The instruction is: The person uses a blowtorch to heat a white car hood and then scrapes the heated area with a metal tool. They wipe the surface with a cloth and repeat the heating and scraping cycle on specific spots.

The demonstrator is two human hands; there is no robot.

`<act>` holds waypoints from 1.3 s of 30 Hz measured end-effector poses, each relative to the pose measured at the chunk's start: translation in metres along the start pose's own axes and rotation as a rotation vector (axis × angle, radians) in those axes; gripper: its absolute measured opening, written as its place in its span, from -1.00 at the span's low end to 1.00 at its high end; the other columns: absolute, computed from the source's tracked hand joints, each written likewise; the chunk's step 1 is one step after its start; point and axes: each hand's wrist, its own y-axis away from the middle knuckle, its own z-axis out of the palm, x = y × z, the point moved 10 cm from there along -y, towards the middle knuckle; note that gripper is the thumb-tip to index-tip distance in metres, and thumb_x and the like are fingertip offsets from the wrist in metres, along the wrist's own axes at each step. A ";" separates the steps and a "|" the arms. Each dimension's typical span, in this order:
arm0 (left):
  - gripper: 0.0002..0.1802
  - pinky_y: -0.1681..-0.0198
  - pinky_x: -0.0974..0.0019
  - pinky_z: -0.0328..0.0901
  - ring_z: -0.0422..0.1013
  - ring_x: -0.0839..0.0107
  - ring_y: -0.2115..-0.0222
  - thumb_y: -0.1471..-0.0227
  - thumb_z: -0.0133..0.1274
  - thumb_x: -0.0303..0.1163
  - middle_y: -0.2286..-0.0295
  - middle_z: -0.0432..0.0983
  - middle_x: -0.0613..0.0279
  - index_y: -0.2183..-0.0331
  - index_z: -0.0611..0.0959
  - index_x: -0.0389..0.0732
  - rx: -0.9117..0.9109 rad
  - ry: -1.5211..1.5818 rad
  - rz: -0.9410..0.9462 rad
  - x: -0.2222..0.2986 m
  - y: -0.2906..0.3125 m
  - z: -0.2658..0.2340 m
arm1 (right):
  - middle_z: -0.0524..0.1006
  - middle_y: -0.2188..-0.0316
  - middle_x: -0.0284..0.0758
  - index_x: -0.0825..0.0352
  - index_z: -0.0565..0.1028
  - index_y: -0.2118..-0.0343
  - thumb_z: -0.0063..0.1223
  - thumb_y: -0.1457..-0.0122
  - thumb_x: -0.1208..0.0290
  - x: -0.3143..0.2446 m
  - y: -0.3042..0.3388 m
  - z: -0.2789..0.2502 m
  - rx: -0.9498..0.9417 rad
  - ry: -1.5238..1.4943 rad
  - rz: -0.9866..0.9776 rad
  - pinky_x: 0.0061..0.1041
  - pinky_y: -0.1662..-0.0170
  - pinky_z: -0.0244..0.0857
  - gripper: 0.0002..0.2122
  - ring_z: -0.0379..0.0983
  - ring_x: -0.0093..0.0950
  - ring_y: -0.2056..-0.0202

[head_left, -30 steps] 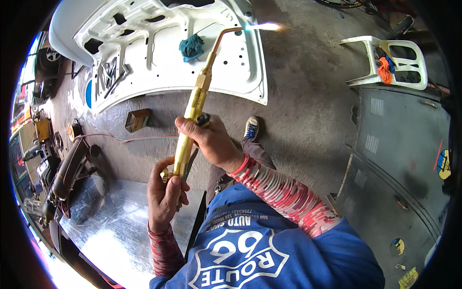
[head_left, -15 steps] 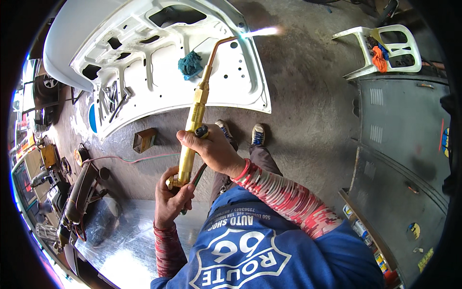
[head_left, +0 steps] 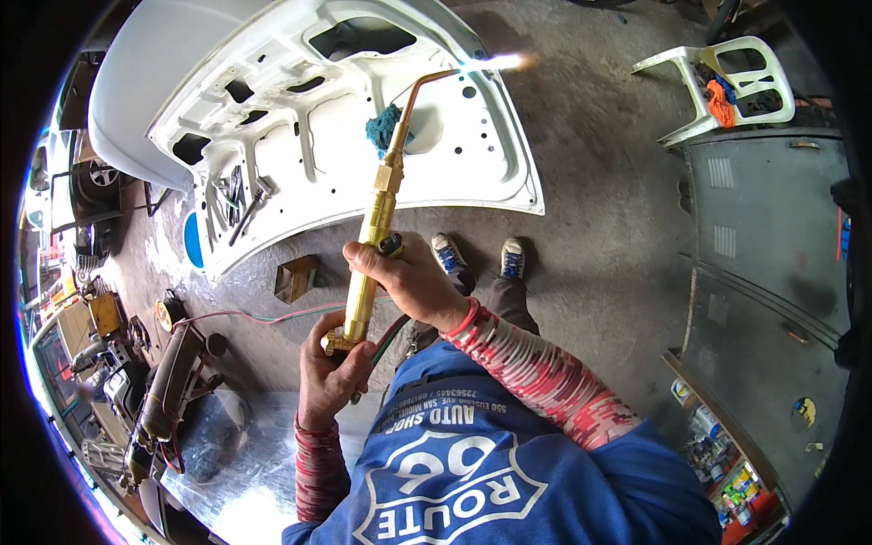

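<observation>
A brass gas torch [head_left: 371, 238] with a bent copper tip is lit, and a bright white flame [head_left: 495, 64] points right from its end. My right hand [head_left: 404, 286] wraps round the torch's body, thumb along its side. At the torch's lower end, my left hand [head_left: 332, 368] has its fingers closed about the knurled valve knob [head_left: 338, 342]. Red and green hoses run off from that end. Beyond the torch lies a white car panel [head_left: 309, 195], its ribbed inner side up. The torch's neck partly covers a teal cloth [head_left: 382, 133] lying on the panel.
Several hand tools [head_left: 238, 202] lie on the panel's left part. A small open box [head_left: 295, 279] stands on the floor before it. A gas cylinder [head_left: 169, 395] is at left by a metal sheet [head_left: 263, 436]. At right are a white plastic chair [head_left: 767, 86] with rags and grey metal doors [head_left: 754, 209].
The view has shifted, so the panel, box and my shoes appear farther right. Both hands keep their hold on the torch, and its flame still burns, looking slightly shorter.
</observation>
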 end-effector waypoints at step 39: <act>-0.55 0.67 0.56 0.18 0.31 0.67 0.68 -0.11 0.23 -0.38 0.55 0.46 0.38 0.02 0.46 -0.30 0.010 -0.035 0.158 0.040 -0.014 -0.025 | 0.58 0.48 -0.39 0.41 0.59 0.31 0.12 -0.28 0.21 -0.034 -0.028 0.024 0.103 0.010 -0.150 -0.54 0.28 0.36 -0.71 0.49 -0.61 0.39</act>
